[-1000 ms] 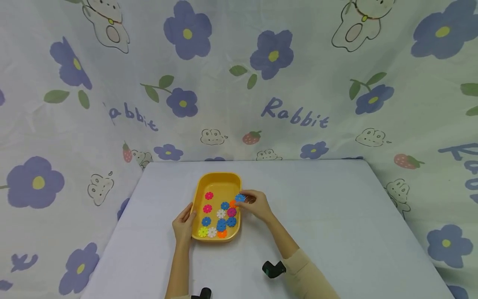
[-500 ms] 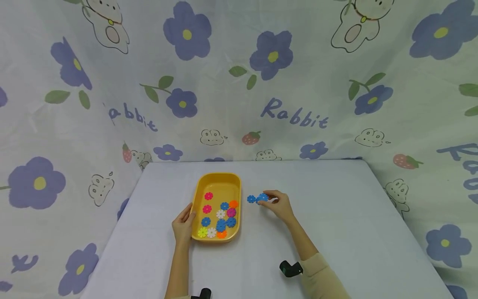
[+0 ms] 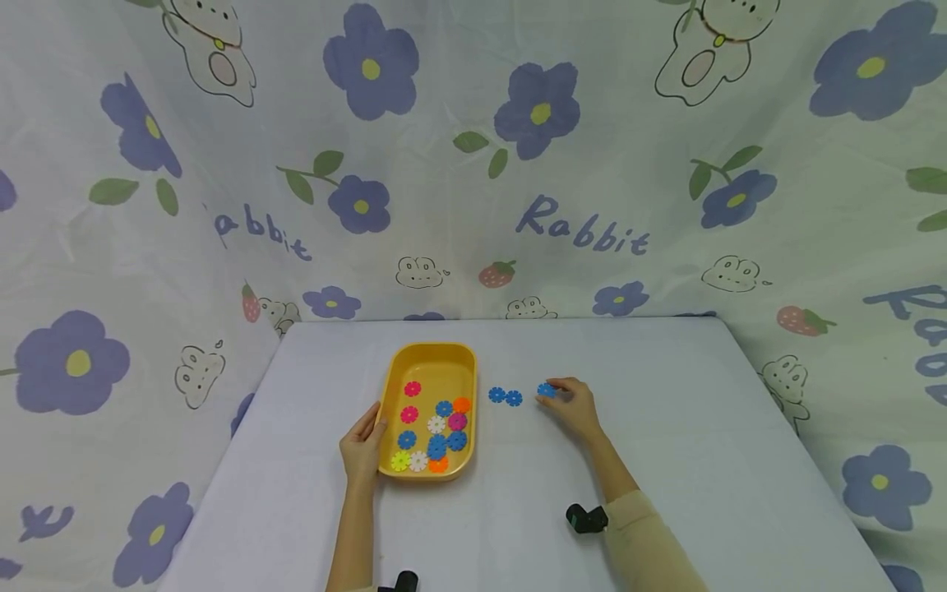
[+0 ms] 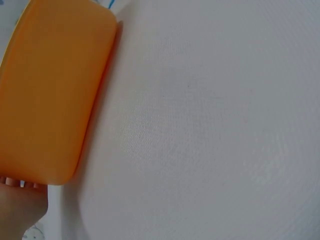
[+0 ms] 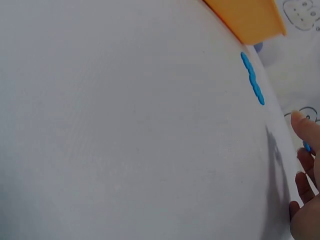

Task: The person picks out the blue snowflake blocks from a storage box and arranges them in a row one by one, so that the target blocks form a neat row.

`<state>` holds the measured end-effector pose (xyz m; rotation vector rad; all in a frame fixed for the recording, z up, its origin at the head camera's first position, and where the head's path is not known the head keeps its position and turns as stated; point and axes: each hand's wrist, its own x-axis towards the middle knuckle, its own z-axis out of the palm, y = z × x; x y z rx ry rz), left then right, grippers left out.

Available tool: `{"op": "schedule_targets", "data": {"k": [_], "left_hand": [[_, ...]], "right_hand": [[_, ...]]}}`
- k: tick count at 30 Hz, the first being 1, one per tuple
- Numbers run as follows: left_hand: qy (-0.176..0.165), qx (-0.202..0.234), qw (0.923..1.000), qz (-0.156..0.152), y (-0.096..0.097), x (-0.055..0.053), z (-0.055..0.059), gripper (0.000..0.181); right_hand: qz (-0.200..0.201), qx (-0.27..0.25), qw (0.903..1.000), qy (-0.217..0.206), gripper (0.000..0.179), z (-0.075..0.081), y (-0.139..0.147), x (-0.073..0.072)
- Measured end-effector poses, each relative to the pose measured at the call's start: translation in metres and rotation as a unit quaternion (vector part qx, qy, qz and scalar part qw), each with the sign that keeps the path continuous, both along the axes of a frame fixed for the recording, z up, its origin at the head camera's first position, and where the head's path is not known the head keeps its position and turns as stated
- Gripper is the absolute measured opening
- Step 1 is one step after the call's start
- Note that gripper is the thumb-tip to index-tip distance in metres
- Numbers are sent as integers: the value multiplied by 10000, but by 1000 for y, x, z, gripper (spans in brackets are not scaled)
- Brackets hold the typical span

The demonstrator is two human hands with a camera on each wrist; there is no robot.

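Observation:
In the head view my left hand (image 3: 361, 450) grips the left side of a yellow plastic tray (image 3: 444, 372), its thumb at the rim. The left wrist view shows the outside of the tray (image 4: 52, 90), with the left hand (image 4: 22, 207) at its end. To the right of the tray, my right hand (image 3: 579, 413) pinches a blue snowflake disc (image 3: 546, 390) between thumb and fingers. Two more blue snowflake discs (image 3: 514, 398) lie side by side on the table between tray and hand. From the right wrist, the held disc (image 5: 306, 146) is mostly hidden by fingers.
Loose snowflake discs lie in the tray: pink (image 3: 409, 414), white (image 3: 418, 461), yellow (image 3: 400, 460), orange (image 3: 438, 464) and several blue ones. A white cloth covers the table (image 3: 629, 353). Behind it hangs a flower-patterned curtain (image 3: 444, 148).
My right hand has moved right, from the tray's right rim out over the table, with the blue disc. The two blue discs on the table have come fully into view. The left hand stays put.

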<state>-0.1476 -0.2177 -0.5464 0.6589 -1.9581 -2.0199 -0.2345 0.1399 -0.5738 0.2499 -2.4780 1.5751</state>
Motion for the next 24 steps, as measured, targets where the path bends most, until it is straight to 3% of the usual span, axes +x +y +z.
{"op": "schedule_targets", "data": {"k": [8, 17, 24], "left_hand": [[0, 45, 10000, 5, 3, 2, 3, 39], [17, 100, 9999, 19, 1, 0, -1, 39], [98, 83, 9999, 78, 2, 0, -1, 38]], "right_hand": [[10, 488, 9987, 151, 40, -9, 0, -5], [-104, 973, 9945, 364, 39, -10, -3, -3], [-130, 1278, 9914, 259, 42, -13, -3, -3]]}}
